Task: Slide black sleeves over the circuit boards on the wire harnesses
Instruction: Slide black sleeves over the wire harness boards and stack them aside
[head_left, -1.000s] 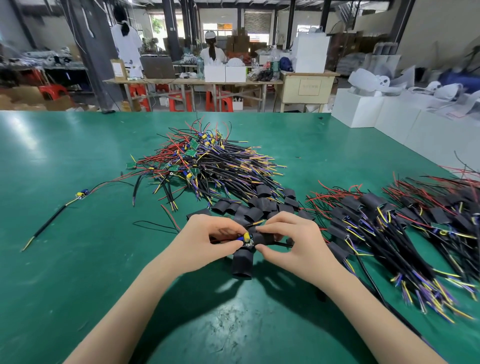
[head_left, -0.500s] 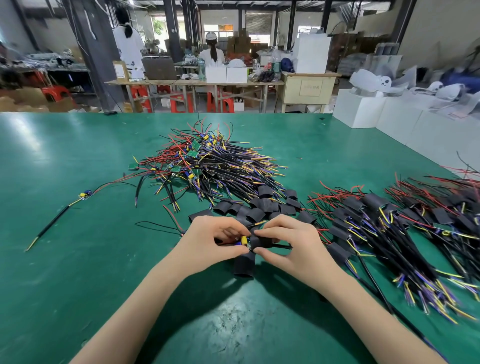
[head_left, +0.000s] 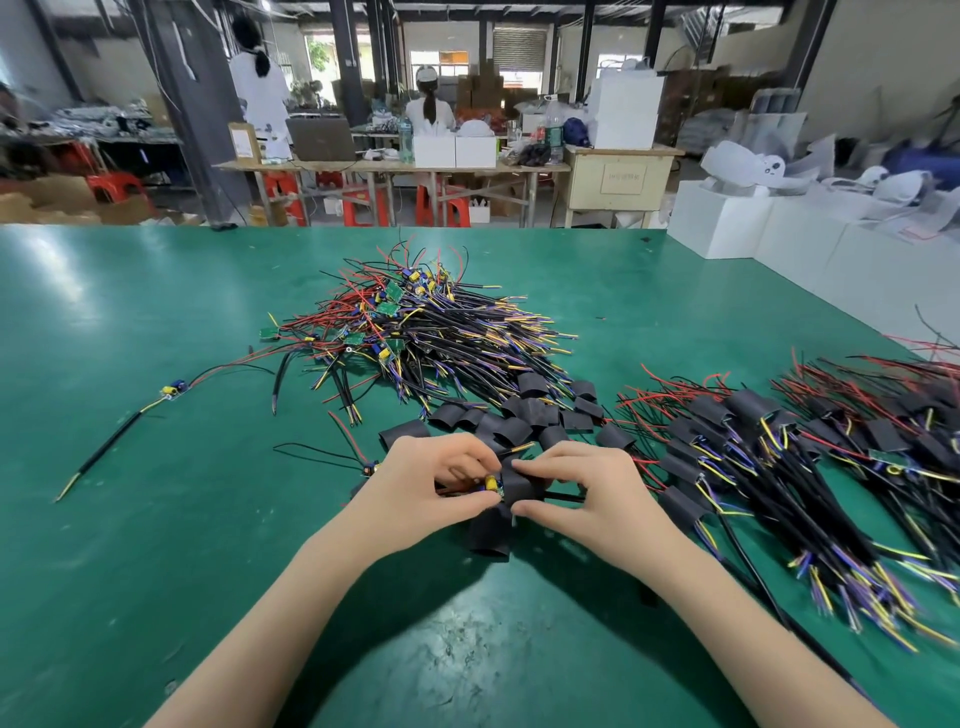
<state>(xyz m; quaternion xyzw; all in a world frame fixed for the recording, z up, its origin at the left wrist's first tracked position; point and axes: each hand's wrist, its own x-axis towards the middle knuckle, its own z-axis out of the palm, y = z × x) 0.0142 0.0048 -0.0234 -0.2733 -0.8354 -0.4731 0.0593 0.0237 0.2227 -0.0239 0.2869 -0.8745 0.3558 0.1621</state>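
on the green table (head_left: 156, 519) a lone harness (head_left: 124, 431) lies slanted at far left, its board end up and right. the left hand (head_left: 415, 493) pinches a circuit board (head_left: 491, 483) with a yellow part, its wires running left-right. the right hand (head_left: 597, 499) pinches a black sleeve (head_left: 519, 486) touching that board's right end. loose sleeves (head_left: 498, 421) lie just behind; sleeved harnesses (head_left: 753, 467) are heaped right. no writing is legible.
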